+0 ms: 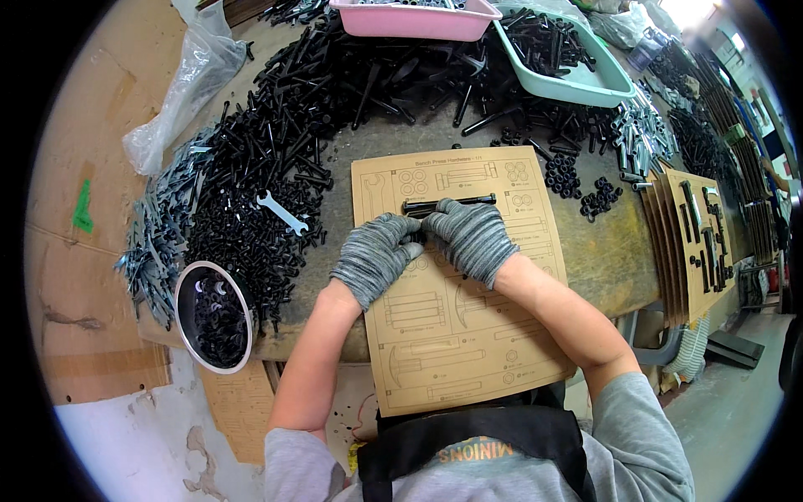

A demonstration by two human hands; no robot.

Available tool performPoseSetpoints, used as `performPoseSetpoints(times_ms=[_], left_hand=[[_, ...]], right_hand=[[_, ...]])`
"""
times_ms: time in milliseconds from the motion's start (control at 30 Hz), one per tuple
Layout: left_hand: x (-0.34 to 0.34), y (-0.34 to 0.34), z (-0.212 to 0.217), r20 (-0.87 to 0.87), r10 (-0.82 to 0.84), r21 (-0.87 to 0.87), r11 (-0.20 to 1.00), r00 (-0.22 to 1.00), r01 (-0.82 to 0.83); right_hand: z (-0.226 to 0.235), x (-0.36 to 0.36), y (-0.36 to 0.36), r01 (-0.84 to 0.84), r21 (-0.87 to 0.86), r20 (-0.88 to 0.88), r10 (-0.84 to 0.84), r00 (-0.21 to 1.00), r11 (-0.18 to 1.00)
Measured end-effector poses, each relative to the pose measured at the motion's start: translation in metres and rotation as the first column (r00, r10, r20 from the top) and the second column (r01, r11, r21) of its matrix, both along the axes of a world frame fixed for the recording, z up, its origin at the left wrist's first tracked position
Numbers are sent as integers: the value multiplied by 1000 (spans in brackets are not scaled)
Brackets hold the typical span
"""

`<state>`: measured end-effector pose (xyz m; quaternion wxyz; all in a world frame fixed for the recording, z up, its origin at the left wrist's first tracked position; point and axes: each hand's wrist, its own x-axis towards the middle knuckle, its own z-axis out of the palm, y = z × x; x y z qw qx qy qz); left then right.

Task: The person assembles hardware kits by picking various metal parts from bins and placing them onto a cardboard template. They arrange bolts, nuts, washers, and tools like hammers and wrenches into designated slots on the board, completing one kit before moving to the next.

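A brown cardboard sheet [502, 335] printed with outline drawings of hardware lies in front of me, its near edge against my body. Long black bolts [477, 200] rest crosswise on its upper part, just beyond my fingers. Both hands wear grey knit gloves and meet over the sheet. My left hand [376, 258] is closed, its fingertips together beside a small dark piece that is mostly hidden. Curled in the same way, my right hand [470, 240] has its fingertips at the near side of the bolts; what they grip is hidden.
Heaped black bolts [276, 142] cover the left and back of the table, with an open-end wrench [282, 213] on top. A round tub [213, 318], pink tray [416, 18] and mint tray [569, 84] hold parts. Black nuts [600, 198] and packed cards [698, 243] are at right.
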<state>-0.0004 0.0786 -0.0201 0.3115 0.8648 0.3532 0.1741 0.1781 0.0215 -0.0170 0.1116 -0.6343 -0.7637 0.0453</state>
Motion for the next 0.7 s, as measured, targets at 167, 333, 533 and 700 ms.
performPoseSetpoints(times_ms=[167, 333, 533, 700], left_hand=[[1, 1, 1, 3, -8, -9, 1000, 1000, 8], [1, 0, 6, -11, 2, -67, 998, 1000, -3], [1, 0, 2, -17, 0, -30, 1000, 1000, 0], [-3, -10, 24, -80, 29, -87, 996, 996, -36]], right_hand=[[2, 2, -1, -45, 4, 4, 45, 999, 999], [-1, 1, -1, -21, -20, -16, 21, 1000, 1000], [-2, -1, -4, -18, 29, -3, 18, 1000, 999], [20, -2, -21, 29, 10, -11, -29, 1000, 1000]])
